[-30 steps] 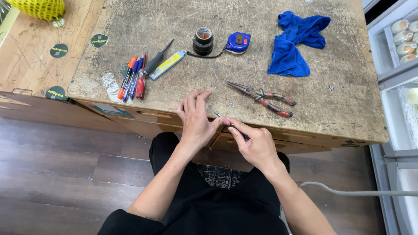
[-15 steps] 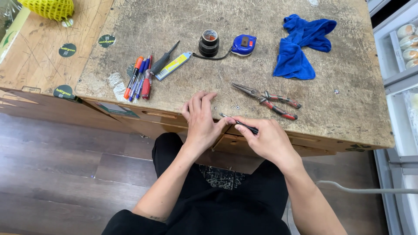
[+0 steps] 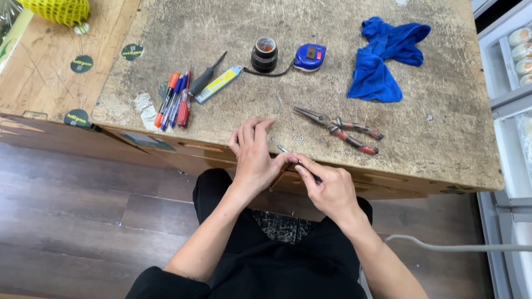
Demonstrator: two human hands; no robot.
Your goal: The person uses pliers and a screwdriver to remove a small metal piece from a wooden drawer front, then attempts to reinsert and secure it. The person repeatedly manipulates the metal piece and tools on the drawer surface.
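Worn wood, scratched and pale, makes up the counter (image 3: 443, 138) where we work; against the earlier frames little differs, our hands sit at the same near edge and the things lie as before, only the view has drifted slightly; our right hand (image 3: 330, 188) has its fingers closed round a thin dark tool (image 3: 299, 163), its metal tip pointing up-left; our left hand (image 3: 255, 155) rests with fingers loosely spread on the counter, thumb meeting the tool, gripping nothing we can see; red-handled pliers (image 3: 341, 129) lie just beyond, apart from both hands; farther back sit a tape roll (image 3: 265, 54), a blue tape measure (image 3: 310, 57), a crumpled blue cloth (image 3: 382, 58) and a bundle of pens (image 3: 174, 102); below us runs dark plank floor (image 3: 83, 221); a white shelving unit (image 3: 510, 83) stands to the right.
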